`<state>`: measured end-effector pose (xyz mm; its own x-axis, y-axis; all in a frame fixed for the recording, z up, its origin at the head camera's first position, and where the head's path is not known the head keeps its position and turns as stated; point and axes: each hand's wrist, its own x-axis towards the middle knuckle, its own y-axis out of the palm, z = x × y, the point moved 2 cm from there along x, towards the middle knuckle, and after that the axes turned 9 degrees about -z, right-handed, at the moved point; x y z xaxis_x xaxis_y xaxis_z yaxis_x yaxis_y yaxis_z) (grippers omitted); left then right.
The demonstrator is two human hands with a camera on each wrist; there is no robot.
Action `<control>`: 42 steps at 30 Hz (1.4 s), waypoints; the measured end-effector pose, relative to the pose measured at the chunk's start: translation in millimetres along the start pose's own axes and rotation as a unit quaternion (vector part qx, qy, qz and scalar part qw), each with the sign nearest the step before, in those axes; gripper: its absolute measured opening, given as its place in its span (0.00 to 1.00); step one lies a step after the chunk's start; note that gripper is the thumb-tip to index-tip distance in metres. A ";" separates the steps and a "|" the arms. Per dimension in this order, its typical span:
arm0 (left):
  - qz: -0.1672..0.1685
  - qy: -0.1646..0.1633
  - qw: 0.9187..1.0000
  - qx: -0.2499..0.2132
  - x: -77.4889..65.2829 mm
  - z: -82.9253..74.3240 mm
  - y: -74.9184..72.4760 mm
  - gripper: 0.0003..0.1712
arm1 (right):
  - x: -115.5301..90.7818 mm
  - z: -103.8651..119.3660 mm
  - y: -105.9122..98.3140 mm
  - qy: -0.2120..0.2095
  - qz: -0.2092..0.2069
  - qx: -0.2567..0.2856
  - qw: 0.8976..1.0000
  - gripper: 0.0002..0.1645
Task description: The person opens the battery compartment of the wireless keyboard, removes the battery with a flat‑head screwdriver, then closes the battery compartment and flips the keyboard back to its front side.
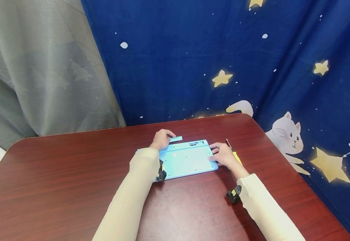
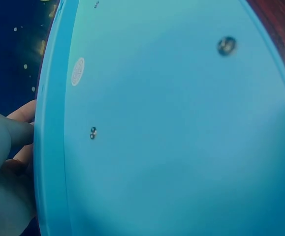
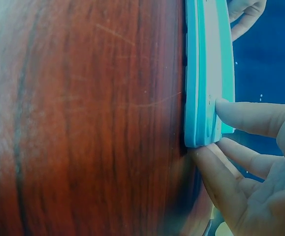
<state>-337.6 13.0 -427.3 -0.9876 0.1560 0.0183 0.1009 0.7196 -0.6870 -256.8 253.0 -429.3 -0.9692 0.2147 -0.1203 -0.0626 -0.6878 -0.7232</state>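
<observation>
A light-blue keyboard (image 1: 184, 161) lies underside up on the table, screws dotting its back. An uncovered battery slot (image 1: 196, 143) shows near its far right corner. My right hand (image 1: 223, 154) grips the keyboard's right end, thumb on the upper face and fingers at the edge below, as the right wrist view shows. Just beyond the far long edge, my left hand (image 1: 161, 139) pinches the end of a small light-blue battery cover (image 1: 176, 139). In the left wrist view the left fingers (image 2: 21, 132) are curled by that edge, partly hidden behind it.
A screwdriver with a yellow handle (image 1: 237, 157) lies beside the right hand, partly covered by it. The dark red wooden table (image 1: 72, 180) ends at a rounded far right corner. Behind it hang a blue star-patterned curtain (image 1: 168, 60) and a grey curtain (image 1: 42, 67).
</observation>
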 end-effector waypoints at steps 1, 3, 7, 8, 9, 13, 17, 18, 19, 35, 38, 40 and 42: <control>-0.003 -0.001 1.000 0.000 -0.5 0.0 -0.3 0.14 | -0.2 -0.1 -0.2 0.001 -0.001 0.000 1.000 0.30; -0.011 -0.003 1.000 0.001 -1.9 -0.1 -0.8 0.14 | -0.6 -0.4 -0.6 0.002 0.000 0.001 1.000 0.30; -0.024 -0.009 1.000 -0.003 -5.0 -0.4 -1.0 0.15 | -0.3 -2.1 -0.1 0.001 0.000 0.002 1.000 0.30; -0.027 -0.010 1.000 -0.004 -5.7 -0.5 -0.9 0.15 | 0.0 -2.5 -0.1 0.000 0.001 0.003 1.000 0.30; -0.030 -0.012 0.999 -0.006 -6.2 -0.6 -0.8 0.15 | 0.0 -2.7 0.0 -0.001 0.001 0.003 1.000 0.30; -0.038 -0.024 0.999 -0.009 -5.9 0.9 1.1 0.15 | -0.3 -3.0 0.0 -0.004 0.003 0.007 1.000 0.30; -0.043 -0.037 0.998 -0.009 -4.3 2.4 2.7 0.15 | -1.1 -2.1 -0.7 -0.007 0.004 0.008 1.000 0.30; -0.044 -0.037 0.998 -0.009 -4.1 2.4 2.8 0.15 | -1.2 -1.9 -0.9 -0.008 0.004 0.007 1.000 0.30; -0.045 -0.037 0.998 -0.007 -3.9 2.3 2.9 0.15 | -1.2 -1.8 -1.1 -0.008 0.004 0.007 1.000 0.30; -0.046 -0.048 0.998 -0.004 -2.7 4.4 5.8 0.14 | -1.4 -1.4 -1.9 -0.008 0.005 0.007 1.000 0.30; -0.047 -0.053 0.997 -0.007 -3.2 4.3 5.9 0.14 | -0.9 -2.1 -1.5 -0.009 0.004 0.004 1.000 0.30; -0.046 -0.056 0.997 -0.009 -3.8 4.0 5.8 0.14 | -0.8 -2.2 -1.1 -0.007 0.004 0.004 1.000 0.30; -0.045 -0.058 0.997 -0.009 -4.4 3.8 5.8 0.14 | -0.8 -2.4 -0.8 -0.006 0.003 0.004 1.000 0.30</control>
<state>-333.2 13.9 -434.1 -0.9999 0.0120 -0.0063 0.0131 0.7389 -0.6737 -255.5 255.0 -430.2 -0.9723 0.2021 -0.1170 -0.0579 -0.6941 -0.7176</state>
